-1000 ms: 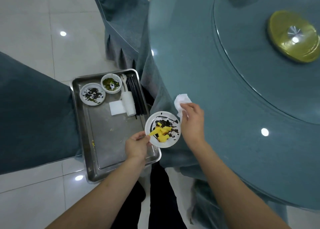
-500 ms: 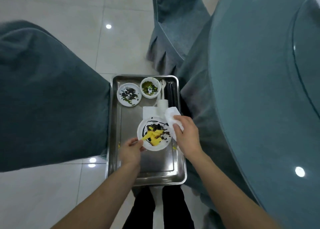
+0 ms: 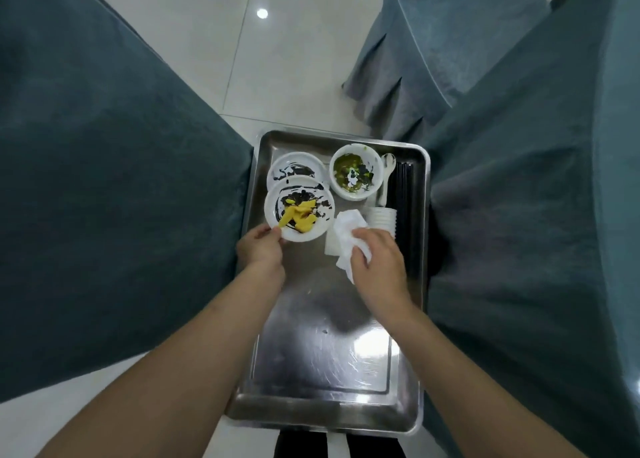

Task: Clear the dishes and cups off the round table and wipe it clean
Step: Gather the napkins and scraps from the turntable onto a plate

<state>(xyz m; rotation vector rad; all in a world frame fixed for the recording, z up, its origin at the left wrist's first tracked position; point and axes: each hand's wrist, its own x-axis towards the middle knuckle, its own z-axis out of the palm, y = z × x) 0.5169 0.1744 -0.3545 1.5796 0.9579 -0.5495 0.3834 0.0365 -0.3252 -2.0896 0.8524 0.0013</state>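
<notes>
Fingers point(image 3: 273, 233) pinch round white plate point(image 3: 300, 213) over steel tray point(image 3: 332, 360).

Both hands point(image 3: 261, 249) point(image 3: 377, 267) curled, pinching

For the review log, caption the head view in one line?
Left hand sets a food-smeared plate on the steel tray; right hand grips a crumpled napkin.

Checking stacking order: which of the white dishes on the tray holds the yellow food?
The plate pinched by the left hand; it overlaps the sauce-smeared plate; the bowl holds green.
</notes>
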